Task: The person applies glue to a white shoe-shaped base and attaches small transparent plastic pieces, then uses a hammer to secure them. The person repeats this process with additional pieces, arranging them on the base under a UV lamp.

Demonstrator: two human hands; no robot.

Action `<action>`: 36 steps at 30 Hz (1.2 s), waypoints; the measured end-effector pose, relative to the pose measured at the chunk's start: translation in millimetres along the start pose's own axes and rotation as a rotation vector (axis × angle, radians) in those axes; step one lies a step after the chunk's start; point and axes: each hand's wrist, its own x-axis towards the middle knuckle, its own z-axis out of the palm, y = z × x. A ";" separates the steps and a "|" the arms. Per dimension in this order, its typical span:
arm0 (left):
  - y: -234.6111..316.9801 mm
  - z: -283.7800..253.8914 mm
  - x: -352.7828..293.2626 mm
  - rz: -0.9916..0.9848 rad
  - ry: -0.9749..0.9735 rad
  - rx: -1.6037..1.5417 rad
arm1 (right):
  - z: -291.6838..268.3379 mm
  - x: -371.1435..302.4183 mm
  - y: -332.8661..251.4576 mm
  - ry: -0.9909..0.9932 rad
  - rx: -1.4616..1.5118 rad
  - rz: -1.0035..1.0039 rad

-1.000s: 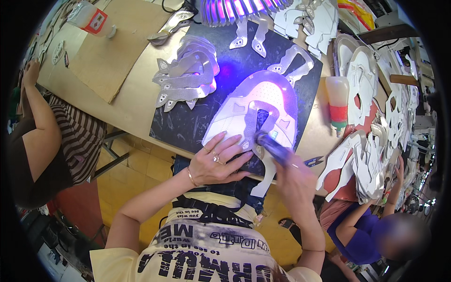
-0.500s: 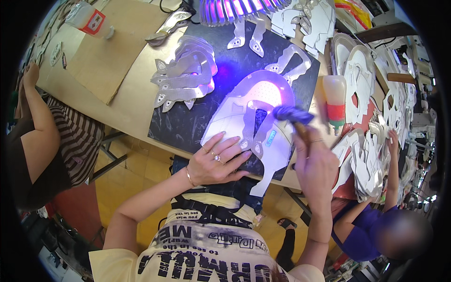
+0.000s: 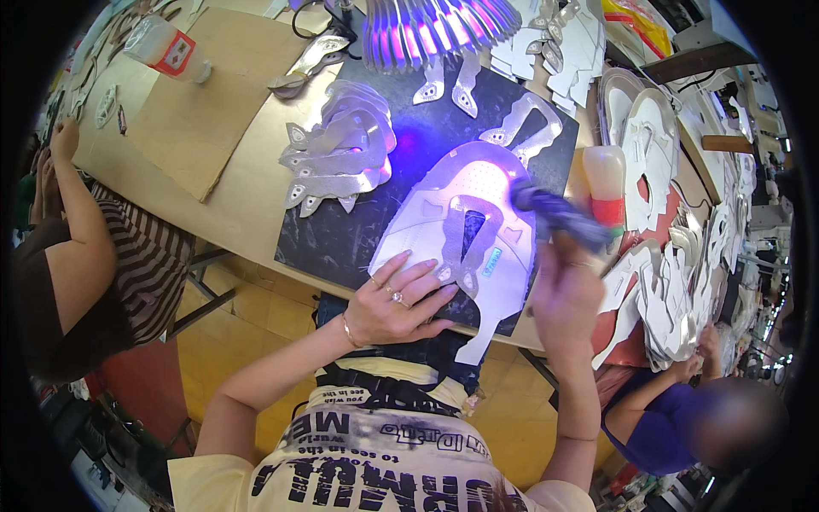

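Observation:
A white shoe upper (image 3: 418, 229) lies flat on a black mat (image 3: 299, 241), its perforated toe lit pinkish-purple. On its middle sits a grey looped overlay (image 3: 457, 232) with two ends toward me. My left hand (image 3: 394, 305) rests on the upper's near left edge, fingers stretched out and holding nothing. In my right hand (image 3: 567, 299), closed round the handle, is a hammer (image 3: 559, 213), blurred by motion. Its dark head is over the upper's right side near the toe; whether it touches is unclear.
Beyond the upper hangs a glowing purple lamp (image 3: 439, 34). Grey overlays (image 3: 341, 154) are stacked on the mat's left. A bottle with a red band (image 3: 604, 183) stands at right, near piled white uppers (image 3: 653, 299). A co-worker in purple (image 3: 653, 418) is at right, another person's arm (image 3: 81, 196) at left.
The hammer head has shifted slightly right along the upper, with my right hand moving a little. My left hand remains on the upper. The whole view has shifted slightly.

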 end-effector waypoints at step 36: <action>-2.4 -32.4 65.1 -0.291 -0.201 -0.113 | -20.5 -53.2 81.9 -0.034 0.519 0.694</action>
